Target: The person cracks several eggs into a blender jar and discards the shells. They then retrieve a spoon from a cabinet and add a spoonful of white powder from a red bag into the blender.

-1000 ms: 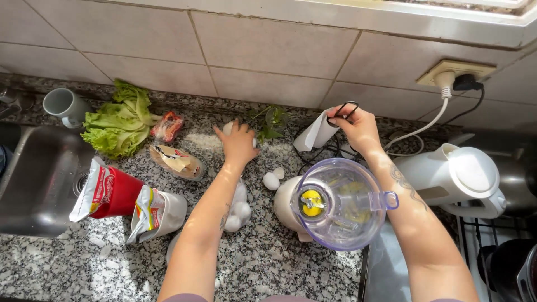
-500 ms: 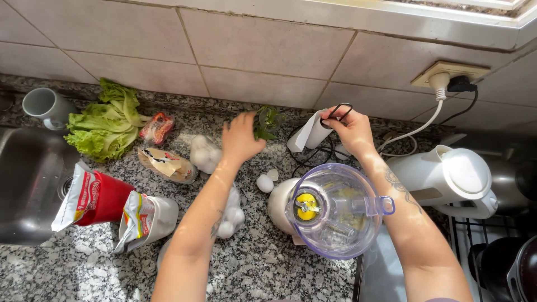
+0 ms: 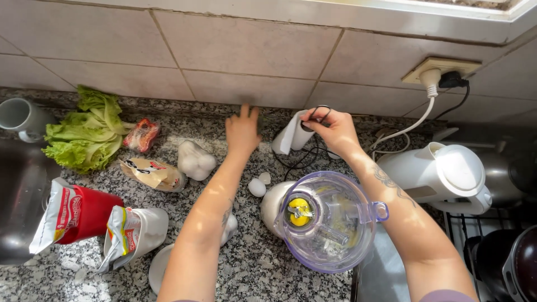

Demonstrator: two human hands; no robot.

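Our right hand (image 3: pixel 334 130) pinches the black cord (image 3: pixel 305 159) at the desk's back edge; left hand (image 3: pixel 243 131) spread flat; we should unwind gently.

You have one view, from your head, looking steeply down and close over the granite counter (image 3: pixel 268 268), facing the tiled wall (image 3: pixel 235 56); both forearms enter from the bottom edge

Beige tiled wall (image 3: pixel 235 50), speckled granite countertop (image 3: pixel 263 274), wall socket (image 3: pixel 442 70), steel sink (image 3: pixel 17 196), bright sunlight
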